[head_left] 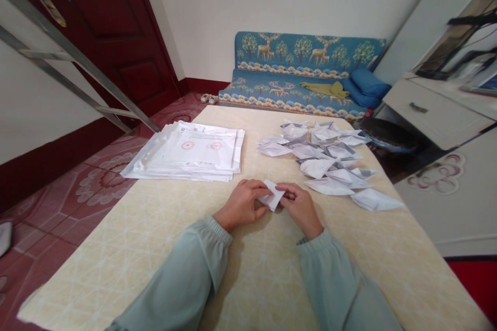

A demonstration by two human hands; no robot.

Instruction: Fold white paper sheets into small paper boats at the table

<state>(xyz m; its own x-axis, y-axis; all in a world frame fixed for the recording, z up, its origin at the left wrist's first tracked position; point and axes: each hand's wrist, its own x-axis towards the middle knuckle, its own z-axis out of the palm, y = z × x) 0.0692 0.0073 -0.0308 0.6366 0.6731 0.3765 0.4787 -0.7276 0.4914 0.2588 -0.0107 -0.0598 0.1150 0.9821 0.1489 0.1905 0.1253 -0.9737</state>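
Observation:
A small piece of folded white paper (pixel 274 197) is held between my two hands, just above or on the table. My left hand (pixel 245 201) pinches its left side, thumb below and fingers on top. From the other side my right hand (pixel 301 206) grips its right edge between thumb and fingers. Several folded paper boats (pixel 320 152) lie in rows to the right, one of them (pixel 375 199) closest to my right hand. A stack of printed paper sheets (pixel 202 152) with red round stamps lies beyond my left hand.
A pale yellow patterned cloth covers the table (pixel 256 279). Behind it stands a blue sofa (pixel 267 83) with deer patterns. A metal ladder (pixel 73 57) leans at the left by a red door (pixel 104 15). At the right are a white cabinet (pixel 442 108) and a round stool (pixel 388 134).

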